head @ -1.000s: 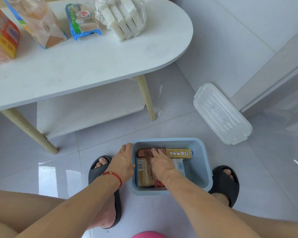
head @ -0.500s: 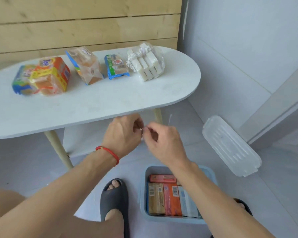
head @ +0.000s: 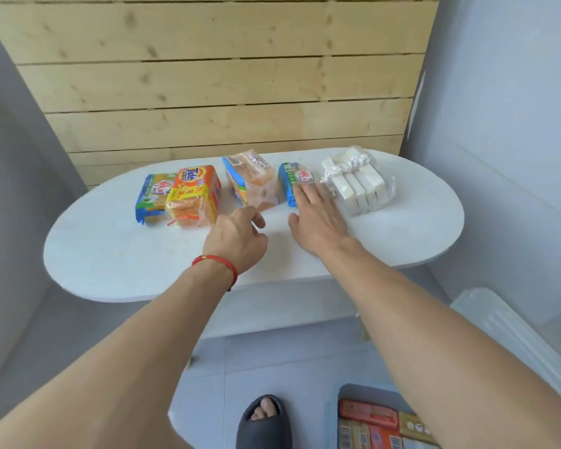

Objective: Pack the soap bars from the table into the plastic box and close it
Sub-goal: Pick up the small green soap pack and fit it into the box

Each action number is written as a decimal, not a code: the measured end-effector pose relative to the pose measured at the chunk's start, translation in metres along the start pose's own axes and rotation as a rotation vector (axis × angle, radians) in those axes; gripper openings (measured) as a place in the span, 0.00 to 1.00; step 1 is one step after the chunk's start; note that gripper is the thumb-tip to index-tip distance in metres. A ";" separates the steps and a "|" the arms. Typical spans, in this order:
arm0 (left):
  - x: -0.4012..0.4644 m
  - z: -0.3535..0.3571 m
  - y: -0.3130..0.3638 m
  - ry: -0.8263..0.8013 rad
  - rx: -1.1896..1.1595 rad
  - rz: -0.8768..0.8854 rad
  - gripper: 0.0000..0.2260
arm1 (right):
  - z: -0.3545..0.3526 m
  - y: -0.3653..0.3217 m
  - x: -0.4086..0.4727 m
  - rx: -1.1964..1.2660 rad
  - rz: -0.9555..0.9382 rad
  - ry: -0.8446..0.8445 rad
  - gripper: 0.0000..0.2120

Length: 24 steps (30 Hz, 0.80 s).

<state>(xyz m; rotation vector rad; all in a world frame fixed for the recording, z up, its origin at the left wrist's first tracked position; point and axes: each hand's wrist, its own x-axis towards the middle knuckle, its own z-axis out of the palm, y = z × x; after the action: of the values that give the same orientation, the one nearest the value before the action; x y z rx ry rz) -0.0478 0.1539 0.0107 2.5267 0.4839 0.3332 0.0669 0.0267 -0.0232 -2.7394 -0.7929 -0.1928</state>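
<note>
Several soap packs lie in a row on the white oval table (head: 110, 254): a blue-green pack (head: 151, 197), an orange Tide pack (head: 195, 196), a clear pack of orange bars (head: 251, 179), a small blue pack (head: 290, 181) and a clear bag of white bars (head: 357, 181). My right hand (head: 316, 218) is spread, its fingertips resting on the small blue pack. My left hand (head: 238, 238), with a red wrist cord, hovers loosely curled just before the orange-bar pack, holding nothing. The blue plastic box (head: 344, 396) sits on the floor at the bottom right, with several soap bars (head: 368, 416) inside.
The clear lid (head: 499, 328) lies on the floor at the right, beside the wall. A wooden plank wall stands behind the table. My foot in a dark slipper (head: 263, 422) is just left of the box. A lower shelf sits under the table.
Both hands left the box on the floor and rose to the tabletop. The view tilted up from the box to the table. My right hand now touches the small blue pack.
</note>
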 end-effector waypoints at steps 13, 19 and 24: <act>-0.011 -0.001 -0.002 -0.004 0.007 0.042 0.11 | -0.040 -0.019 -0.031 0.166 0.393 -0.020 0.32; -0.053 0.024 0.032 -0.048 0.051 0.180 0.09 | -0.067 0.008 -0.070 0.328 0.490 -0.317 0.45; -0.117 0.070 0.076 0.000 -0.491 -0.063 0.09 | -0.076 0.042 -0.140 0.545 0.462 -0.215 0.39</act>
<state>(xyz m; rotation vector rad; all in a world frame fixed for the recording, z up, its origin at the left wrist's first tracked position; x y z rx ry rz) -0.1099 0.0145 -0.0202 2.0320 0.4210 0.3764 -0.0319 -0.1004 0.0104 -2.3467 -0.1906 0.3658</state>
